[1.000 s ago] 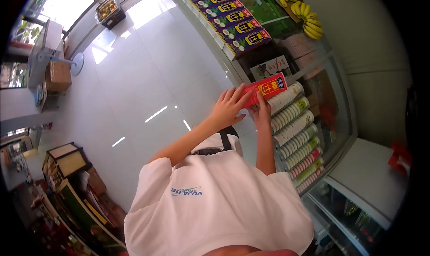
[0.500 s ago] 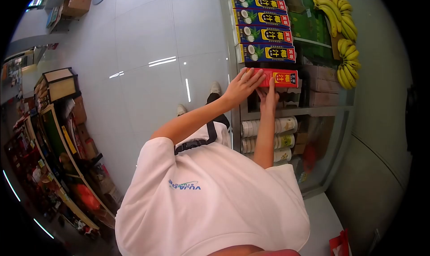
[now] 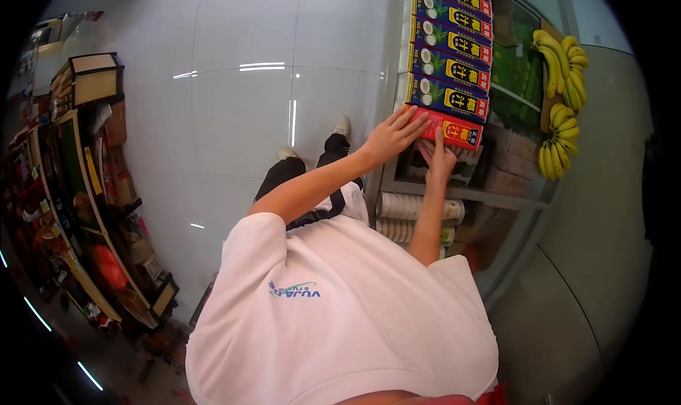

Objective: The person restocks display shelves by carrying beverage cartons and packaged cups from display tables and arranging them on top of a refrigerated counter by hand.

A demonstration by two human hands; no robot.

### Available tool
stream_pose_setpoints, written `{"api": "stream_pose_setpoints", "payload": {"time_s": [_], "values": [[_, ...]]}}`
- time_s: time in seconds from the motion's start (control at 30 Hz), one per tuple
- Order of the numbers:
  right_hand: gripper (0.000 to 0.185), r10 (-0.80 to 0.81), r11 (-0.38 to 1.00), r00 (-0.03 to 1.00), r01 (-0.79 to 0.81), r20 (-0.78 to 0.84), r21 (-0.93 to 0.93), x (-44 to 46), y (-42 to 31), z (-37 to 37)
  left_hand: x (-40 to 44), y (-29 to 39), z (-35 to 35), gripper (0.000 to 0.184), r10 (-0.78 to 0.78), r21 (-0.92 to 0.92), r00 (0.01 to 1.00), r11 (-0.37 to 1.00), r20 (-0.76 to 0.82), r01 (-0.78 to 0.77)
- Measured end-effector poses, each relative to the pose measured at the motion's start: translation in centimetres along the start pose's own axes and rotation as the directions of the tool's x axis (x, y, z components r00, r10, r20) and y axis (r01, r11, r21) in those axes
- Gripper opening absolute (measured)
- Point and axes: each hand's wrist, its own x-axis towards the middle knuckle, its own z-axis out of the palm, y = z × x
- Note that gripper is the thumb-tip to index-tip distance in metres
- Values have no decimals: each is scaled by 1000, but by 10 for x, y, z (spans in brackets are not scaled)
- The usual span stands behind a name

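Observation:
A red coconut juice carton (image 3: 462,132) lies flat between my hands at the near end of a row of dark blue coconut juice cartons (image 3: 454,98), up against the closest one. My left hand (image 3: 394,133) grips its left end, fingers laid across the top. From the near side my right hand (image 3: 439,160) holds it, thumb on top; the other fingers are partly hidden below the carton.
Bananas (image 3: 559,142) hang over the right side of the shelf unit. White-ringed canisters (image 3: 418,207) lie below my right forearm. Stocked shelves (image 3: 85,192) stand at the left, across the tiled floor (image 3: 220,114).
Both hands have brought the red carton toward the blue row, closing the gap to the nearest blue carton. The whole view has shifted and tilted a little.

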Motion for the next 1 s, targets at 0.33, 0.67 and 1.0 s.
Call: {"api": "stream_pose_setpoints", "payload": {"time_s": [0.33,0.67,1.0], "values": [[76,-719,386,696,398,0,-832,106,-66,-40,0,2,2,64,-7,-31,1000,1000,20,8],[74,-614,495,789,414,30,-764,90,-71,-24,1,3,5,63,-40,-76,999,996,-11,39],[65,-673,466,738,471,45,-749,83,-75,-21,5,0,1,63,-8,-75,1000,997,16,9]]}}
